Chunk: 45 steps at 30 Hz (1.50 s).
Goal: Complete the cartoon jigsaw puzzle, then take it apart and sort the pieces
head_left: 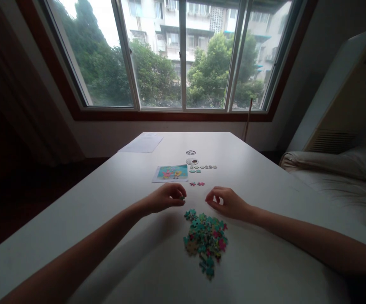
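Observation:
My left hand (167,197) is above the white table, its thumb and fingers pinching a small green jigsaw puzzle piece (182,197). Across from it, my right hand (227,202) has curled fingers, with thumb and forefinger tips close together; whatever they hold, if anything, is too small to make out. Below and between both hands lies a loose pile of jigsaw puzzle pieces (205,236), mostly teal and green with some pink and brown ones. Beyond my hands, two pink puzzle pieces (197,184) lie side by side, and short rows of pale and teal pieces (203,167) lie farther back.
A printed picture sheet (172,173) with cartoon figures lies left of the rows. Two round, flat items (192,161) are behind them. White paper (141,142) rests at the table's far left corner. The table (122,253) reaches toward a window; a pale sofa (335,181) stands at right.

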Tool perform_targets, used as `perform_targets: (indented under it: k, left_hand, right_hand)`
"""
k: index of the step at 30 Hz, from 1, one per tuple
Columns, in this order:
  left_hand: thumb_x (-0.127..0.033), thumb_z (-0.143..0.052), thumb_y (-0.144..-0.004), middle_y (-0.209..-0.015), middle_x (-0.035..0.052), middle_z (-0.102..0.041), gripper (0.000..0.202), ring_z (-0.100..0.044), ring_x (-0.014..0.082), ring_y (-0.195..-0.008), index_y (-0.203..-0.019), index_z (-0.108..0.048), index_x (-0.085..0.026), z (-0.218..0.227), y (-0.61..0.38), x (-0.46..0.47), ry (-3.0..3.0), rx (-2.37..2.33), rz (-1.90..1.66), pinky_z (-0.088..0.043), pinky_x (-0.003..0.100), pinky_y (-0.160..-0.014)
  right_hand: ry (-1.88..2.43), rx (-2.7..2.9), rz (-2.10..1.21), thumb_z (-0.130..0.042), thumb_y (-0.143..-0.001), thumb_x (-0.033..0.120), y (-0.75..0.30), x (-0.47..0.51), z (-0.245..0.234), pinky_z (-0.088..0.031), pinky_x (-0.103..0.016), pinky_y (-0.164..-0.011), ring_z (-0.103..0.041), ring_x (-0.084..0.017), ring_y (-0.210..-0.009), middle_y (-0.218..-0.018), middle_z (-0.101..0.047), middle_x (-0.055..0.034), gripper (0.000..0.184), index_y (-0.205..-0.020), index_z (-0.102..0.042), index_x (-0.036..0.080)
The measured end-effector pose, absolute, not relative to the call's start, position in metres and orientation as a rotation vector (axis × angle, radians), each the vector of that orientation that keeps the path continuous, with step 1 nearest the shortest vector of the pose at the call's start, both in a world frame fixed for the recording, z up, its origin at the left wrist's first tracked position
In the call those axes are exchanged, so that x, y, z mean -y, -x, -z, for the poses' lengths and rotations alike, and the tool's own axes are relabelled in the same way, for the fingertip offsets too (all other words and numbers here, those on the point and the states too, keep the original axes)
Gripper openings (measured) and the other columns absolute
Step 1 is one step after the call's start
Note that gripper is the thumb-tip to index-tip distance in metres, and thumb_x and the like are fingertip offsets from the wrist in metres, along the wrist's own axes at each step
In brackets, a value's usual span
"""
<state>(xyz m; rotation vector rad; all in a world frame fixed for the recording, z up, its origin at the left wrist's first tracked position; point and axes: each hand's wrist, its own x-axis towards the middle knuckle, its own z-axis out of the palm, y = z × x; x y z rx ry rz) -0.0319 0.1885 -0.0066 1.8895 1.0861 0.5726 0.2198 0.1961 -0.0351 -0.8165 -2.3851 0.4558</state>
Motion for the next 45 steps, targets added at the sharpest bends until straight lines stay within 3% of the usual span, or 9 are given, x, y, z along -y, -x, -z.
perform_targets:
  k: [7,12,23,33,45]
  left_hand:
    - [-0.032,-0.066,-0.065,-0.066,0.0012,-0.060,0.022,-0.050,0.0095,-0.059,-0.074,-0.061,-0.012,0.013,0.000,-0.172,-1.567,-1.102,-0.828,-0.038,0.022,-0.054]
    - [-0.031,-0.067,-0.064,-0.059,-0.0009,-0.057,0.022,-0.048,0.0083,-0.056,-0.072,-0.062,-0.011,0.011,-0.008,-0.163,-1.450,-1.079,-0.874,-0.037,0.020,-0.052]
    - [-0.032,-0.068,-0.064,-0.061,0.0007,-0.059,0.023,-0.051,0.0091,-0.054,-0.071,-0.060,-0.011,0.014,-0.013,-0.161,-1.355,-1.007,-0.831,-0.040,0.022,-0.052]
    - [-0.022,-0.057,-0.071,-0.063,0.0001,-0.057,0.014,-0.048,0.0089,-0.057,-0.080,-0.064,-0.015,0.014,0.022,-0.181,-2.197,-1.211,-0.703,-0.038,0.019,-0.053]
    - [-0.013,-0.054,-0.072,-0.074,0.0012,-0.057,0.024,-0.050,0.0084,-0.059,-0.092,-0.065,-0.020,0.017,0.022,-0.178,-2.460,-1.005,-0.383,-0.040,0.019,-0.058]
  right_hand:
    - [0.807,2.380,-0.210,-0.056,-0.076,0.027,-0.213,-0.184,0.034,-0.037,-0.024,-0.064,-0.051,-0.010,-0.064,-0.073,-0.060,0.0005,0.008,-0.079,-0.060,0.020]
    - [0.781,2.315,-0.127,-0.057,-0.076,0.037,-0.212,-0.180,0.028,-0.035,-0.025,-0.064,-0.051,-0.011,-0.064,-0.070,-0.060,0.0000,0.017,-0.079,-0.059,0.020]
    - [0.624,2.332,0.101,-0.051,-0.081,0.027,-0.213,-0.177,0.025,-0.033,-0.028,-0.067,-0.053,-0.013,-0.068,-0.074,-0.063,-0.0023,0.012,-0.081,-0.060,0.018]
    - [0.687,2.162,0.270,-0.052,-0.080,0.024,-0.231,-0.211,0.012,-0.035,-0.028,-0.068,-0.055,-0.012,-0.068,-0.074,-0.064,-0.0007,0.010,-0.078,-0.060,0.019]
    - [0.823,2.116,0.224,-0.051,-0.082,0.029,-0.240,-0.227,0.015,-0.035,-0.028,-0.069,-0.056,-0.013,-0.067,-0.072,-0.064,-0.0017,0.015,-0.079,-0.063,0.020]
